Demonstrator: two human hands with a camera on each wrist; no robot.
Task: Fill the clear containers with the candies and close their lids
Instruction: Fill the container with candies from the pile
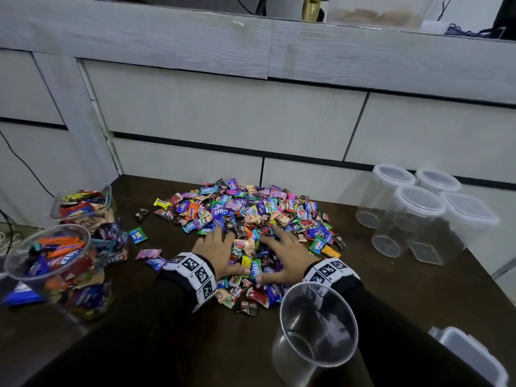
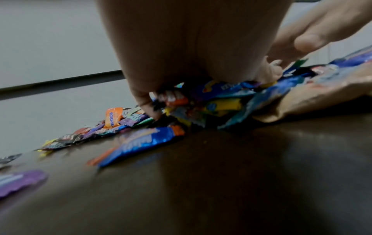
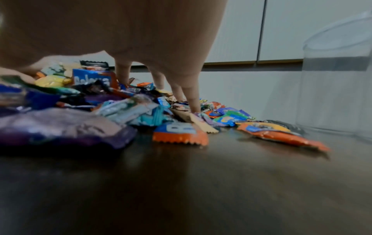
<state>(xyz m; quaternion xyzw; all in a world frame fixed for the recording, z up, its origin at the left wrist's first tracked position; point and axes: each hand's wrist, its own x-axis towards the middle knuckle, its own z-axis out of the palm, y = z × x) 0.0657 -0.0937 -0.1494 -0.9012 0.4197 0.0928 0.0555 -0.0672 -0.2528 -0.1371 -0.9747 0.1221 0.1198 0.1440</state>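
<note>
While both spread on the candy pile (image 1: 245, 219), left hand (image 1: 213, 247) and right hand (image 1: 287, 254) seemingly cup wrappers between them.

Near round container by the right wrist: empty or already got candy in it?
Empty. The round container stands upright and lidless, and its bare bottom shows through the open mouth. Both hands are in the candy pile.

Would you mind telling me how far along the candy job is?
Done: two jars at left hold candies, though no lids are on. In hand: left hand and right hand gather from the pile beside an open empty jar. Left: four lidded jars stay empty.
</note>
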